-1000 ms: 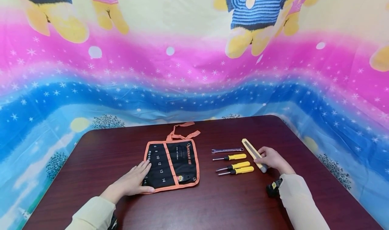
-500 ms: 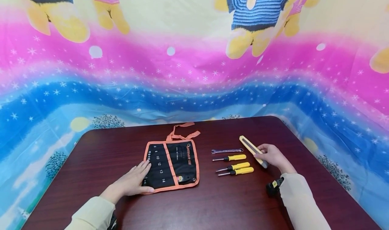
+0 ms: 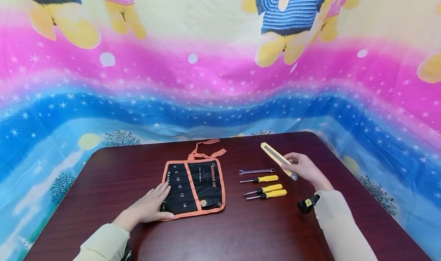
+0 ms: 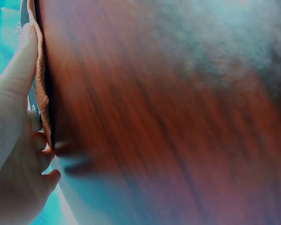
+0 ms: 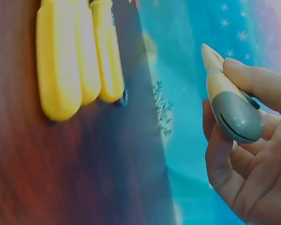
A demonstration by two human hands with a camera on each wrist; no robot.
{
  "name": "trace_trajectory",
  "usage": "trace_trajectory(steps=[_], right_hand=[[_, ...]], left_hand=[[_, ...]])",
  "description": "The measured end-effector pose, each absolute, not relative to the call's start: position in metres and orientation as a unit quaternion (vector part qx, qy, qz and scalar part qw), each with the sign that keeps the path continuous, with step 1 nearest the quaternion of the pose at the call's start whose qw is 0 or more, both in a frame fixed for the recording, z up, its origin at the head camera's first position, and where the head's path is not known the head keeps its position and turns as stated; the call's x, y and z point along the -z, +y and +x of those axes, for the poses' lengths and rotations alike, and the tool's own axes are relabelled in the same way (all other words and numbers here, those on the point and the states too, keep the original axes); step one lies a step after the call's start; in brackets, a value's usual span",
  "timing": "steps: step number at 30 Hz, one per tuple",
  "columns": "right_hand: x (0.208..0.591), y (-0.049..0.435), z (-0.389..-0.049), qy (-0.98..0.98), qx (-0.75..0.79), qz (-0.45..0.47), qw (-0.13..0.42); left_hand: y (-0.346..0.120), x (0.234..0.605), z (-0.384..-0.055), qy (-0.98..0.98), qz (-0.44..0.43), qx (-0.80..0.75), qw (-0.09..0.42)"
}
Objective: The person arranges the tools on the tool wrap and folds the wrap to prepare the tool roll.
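My left hand [image 3: 150,203] rests with straight fingers on the left side of a black tool pouch [image 3: 211,182] with orange edging, which lies spread on the table. In the left wrist view its thumb and fingers lie along the pouch's orange edge [image 4: 40,79]. Between thumb and fingers my right hand [image 3: 304,170] pinches a yellow utility knife [image 3: 271,154] by its grey-ended part. The right wrist view shows that grey end [image 5: 239,115] held up off the table. Just left of the hand lie a small combination wrench [image 3: 256,172] and three yellow-handled screwdrivers [image 3: 275,193].
Orange tie straps [image 3: 206,154] trail from the pouch's far edge. A black item with a yellow and red label [image 3: 208,203] pokes out of a pouch pocket. The dark red table [image 3: 220,238] ends at a patterned cloth [image 3: 220,111] behind and at the sides.
My right hand has lifted the utility knife and carried it away from me and slightly left. My left hand stays on the pouch. The wrench and screwdrivers have not moved.
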State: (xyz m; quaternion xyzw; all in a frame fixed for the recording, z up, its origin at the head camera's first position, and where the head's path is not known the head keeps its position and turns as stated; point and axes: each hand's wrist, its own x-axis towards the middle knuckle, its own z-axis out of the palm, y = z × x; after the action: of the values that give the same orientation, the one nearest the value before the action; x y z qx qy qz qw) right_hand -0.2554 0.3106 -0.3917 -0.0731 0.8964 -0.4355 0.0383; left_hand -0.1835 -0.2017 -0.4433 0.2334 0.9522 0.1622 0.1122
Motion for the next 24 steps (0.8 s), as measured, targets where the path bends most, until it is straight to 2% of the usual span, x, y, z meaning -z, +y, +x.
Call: trace_trajectory(steps=[13, 24], right_hand=[[0.364, 0.268, -0.258, 0.889, 0.435, -0.139, 0.027], [0.353, 0.232, -0.258, 0.874, 0.440, -0.200, 0.045]], left_hand=[[-0.202, 0.444, -0.184, 0.952, 0.233, -0.164, 0.116], [-0.204, 0.448, -0.186, 0.952, 0.241, -0.158, 0.104]])
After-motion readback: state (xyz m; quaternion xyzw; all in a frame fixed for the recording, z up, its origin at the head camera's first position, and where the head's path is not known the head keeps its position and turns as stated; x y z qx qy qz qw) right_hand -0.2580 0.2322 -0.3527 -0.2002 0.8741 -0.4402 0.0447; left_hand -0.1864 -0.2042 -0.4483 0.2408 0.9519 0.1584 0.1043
